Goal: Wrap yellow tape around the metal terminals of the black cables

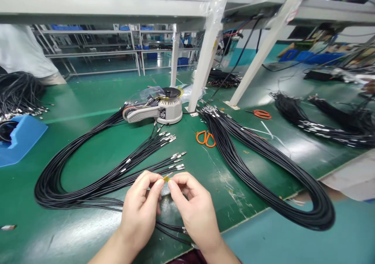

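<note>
Thumb and fingers of my left hand are pinched together at a small piece of yellow tape. From the other side my right hand pinches the same piece. A thin tip, seemingly a cable end, pokes out beyond the tape; my fingers hide the rest. Just past my hands lie black cables with metal connectors, looped round to the left on the green table. More cable ends show beneath my right hand. A grey tape dispenser with a black round top stands behind the loop.
Orange-handled scissors lie right of the dispenser, and a second orange-handled tool farther off. A long black cable bundle overhangs the right table edge. White posts rise behind. A blue holder and a person's sleeve are left.
</note>
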A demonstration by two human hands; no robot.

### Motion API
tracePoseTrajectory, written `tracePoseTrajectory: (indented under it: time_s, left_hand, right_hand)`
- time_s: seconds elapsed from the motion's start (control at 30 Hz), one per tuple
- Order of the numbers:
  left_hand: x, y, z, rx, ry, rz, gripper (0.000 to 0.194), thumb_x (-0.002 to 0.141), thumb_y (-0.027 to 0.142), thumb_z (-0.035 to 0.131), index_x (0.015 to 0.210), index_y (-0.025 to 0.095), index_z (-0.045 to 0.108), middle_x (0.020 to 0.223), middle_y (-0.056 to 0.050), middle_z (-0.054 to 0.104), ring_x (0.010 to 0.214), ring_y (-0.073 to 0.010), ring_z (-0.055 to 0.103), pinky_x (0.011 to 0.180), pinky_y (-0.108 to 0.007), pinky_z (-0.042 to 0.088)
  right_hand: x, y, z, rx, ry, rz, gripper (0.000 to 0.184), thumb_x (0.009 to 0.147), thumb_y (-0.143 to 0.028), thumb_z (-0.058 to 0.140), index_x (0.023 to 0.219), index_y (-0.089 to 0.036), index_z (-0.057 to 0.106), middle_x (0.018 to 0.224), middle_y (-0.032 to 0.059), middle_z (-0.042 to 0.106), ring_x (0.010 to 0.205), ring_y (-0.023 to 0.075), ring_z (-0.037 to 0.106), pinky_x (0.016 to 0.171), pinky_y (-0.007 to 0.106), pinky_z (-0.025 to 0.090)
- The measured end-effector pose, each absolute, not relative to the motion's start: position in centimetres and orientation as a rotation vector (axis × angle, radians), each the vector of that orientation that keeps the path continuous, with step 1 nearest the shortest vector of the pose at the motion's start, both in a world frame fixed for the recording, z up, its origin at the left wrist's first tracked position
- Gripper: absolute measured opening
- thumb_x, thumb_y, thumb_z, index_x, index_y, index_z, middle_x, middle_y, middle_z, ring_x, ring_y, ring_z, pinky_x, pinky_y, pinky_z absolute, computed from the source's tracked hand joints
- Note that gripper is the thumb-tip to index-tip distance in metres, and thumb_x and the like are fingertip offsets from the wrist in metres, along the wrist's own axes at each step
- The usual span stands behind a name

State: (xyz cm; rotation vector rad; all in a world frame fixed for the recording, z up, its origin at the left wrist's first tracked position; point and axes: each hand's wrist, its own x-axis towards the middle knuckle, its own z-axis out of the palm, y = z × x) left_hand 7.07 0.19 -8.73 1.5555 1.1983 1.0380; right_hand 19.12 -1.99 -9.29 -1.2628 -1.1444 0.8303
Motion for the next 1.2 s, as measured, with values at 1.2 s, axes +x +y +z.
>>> tracePoseTrajectory:
  time_s: [1.2]
  left_hand:
    - [5.8,2.3,-8.7,0.752,0.496,0.707,0.023,0.077,0.026,0.064,0.060,0.011,0.058,0.046,0.006,0.040,0.032,-0.0023,0.030,0.030,-0.016,0.038]
  right_hand:
    - [20.0,-1.4,-8.8,-1.068,-1.359,0.754,0.012,0.083,-0.014,0.058,0.072,-0.020,0.058,0.075,0.0003,0.059,0.073,0.0150,0.056,0.070,0.027,0.045]
